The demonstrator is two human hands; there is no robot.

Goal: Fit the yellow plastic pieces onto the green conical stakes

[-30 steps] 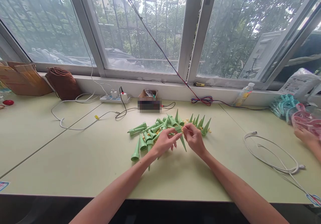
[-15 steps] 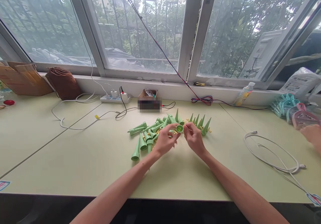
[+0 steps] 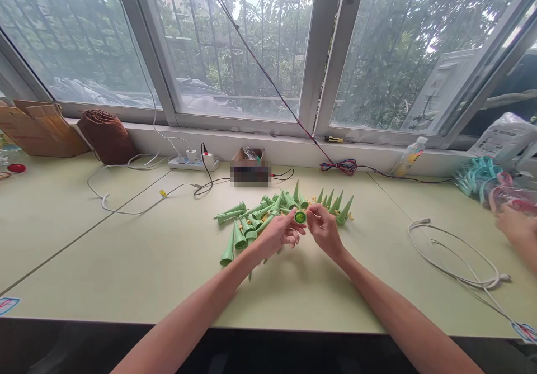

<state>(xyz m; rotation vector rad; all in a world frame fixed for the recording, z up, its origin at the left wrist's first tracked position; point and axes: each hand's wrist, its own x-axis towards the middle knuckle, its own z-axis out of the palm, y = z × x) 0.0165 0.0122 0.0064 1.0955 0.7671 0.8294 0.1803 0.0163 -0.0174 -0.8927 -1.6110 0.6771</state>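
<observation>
A green plastic cone-shaped spike (image 3: 300,217) is between the thumb and fingers of my left hand (image 3: 277,234), its round hollow end turned toward me. Close on its right, my right hand (image 3: 324,228) is closed in a pinch at the rim; whatever its fingertips hold is too small to make out. Beneath and left of my left hand lies a loose pile of similar green spikes (image 3: 240,238), some with yellow parts. Behind my right hand several green spikes (image 3: 344,211) stand point up in a group, with small yellow pieces (image 3: 351,216) beside them.
Along the back stand a power strip (image 3: 191,162), a small box (image 3: 250,168) and a bottle (image 3: 409,157). White cable (image 3: 455,251) lies coiled at right. Another person's hand (image 3: 518,228) is at the far right, on a pink item (image 3: 514,198) in clear plastic wrap.
The spike's hollow end has tilted slightly and sits a little lower, and my left hand's fingers have shifted around it. At far right, the other person's hand moved left and the pink item shifted.
</observation>
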